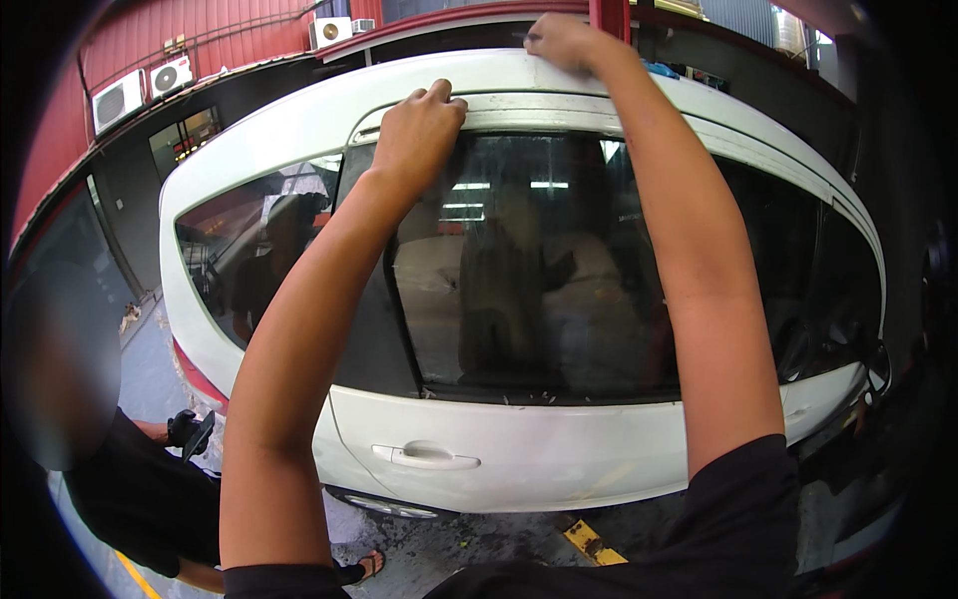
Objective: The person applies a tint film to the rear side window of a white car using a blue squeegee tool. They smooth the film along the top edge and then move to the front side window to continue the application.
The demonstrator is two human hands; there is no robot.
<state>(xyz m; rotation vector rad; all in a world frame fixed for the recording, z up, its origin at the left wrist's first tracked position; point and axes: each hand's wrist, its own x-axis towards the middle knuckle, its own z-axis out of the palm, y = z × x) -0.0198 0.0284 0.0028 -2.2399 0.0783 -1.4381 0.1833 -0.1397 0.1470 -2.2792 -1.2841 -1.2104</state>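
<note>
Left hand (421,125) half curls at the rear door frame (539,116) of a white car (544,444), right hand (569,46), blurred, half curls by its roof (469,66), any hold unclear.

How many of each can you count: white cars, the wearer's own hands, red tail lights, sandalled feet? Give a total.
White car: 1
Wearer's left hand and right hand: 2
Red tail light: 1
Sandalled foot: 1
Total: 5

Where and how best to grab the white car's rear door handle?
Probably mid-length on the rear door handle, coming from the outer side and hooking behind from above: it's a long, roughly level bar, and a scooped recess shows along its upper edge.
</note>
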